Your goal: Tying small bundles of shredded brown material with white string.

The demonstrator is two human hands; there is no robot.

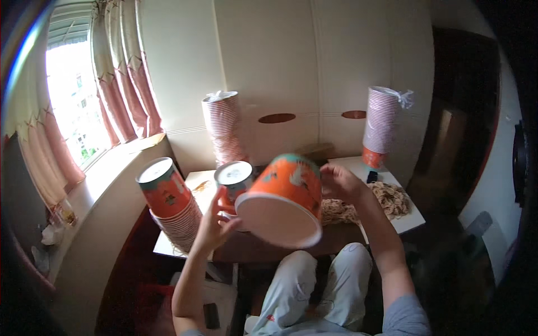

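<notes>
A large orange paper bucket [288, 182] with green trim is held in the air before me, tilted so its wide white-rimmed mouth points down toward my knees. My right hand [343, 183] grips it by the side near its base. Just left of the rim, my left hand [212, 224] is open, thumb and fingers apart; whether a fingertip touches the bucket is unclear. Behind the left fingers stands another upturned bucket [234, 173] with a white base. Farther left leans a stack of nested upturned buckets [168, 196], orange one on top.
Two tall wrapped stacks of buckets rise at the back, one left [223, 126] and one right [379, 123]. Tangled tan strands [389, 199] lie on the white tabletop [412, 218] at right. A curtained window [73, 101] and sill are at left; my knees [297, 274] are below.
</notes>
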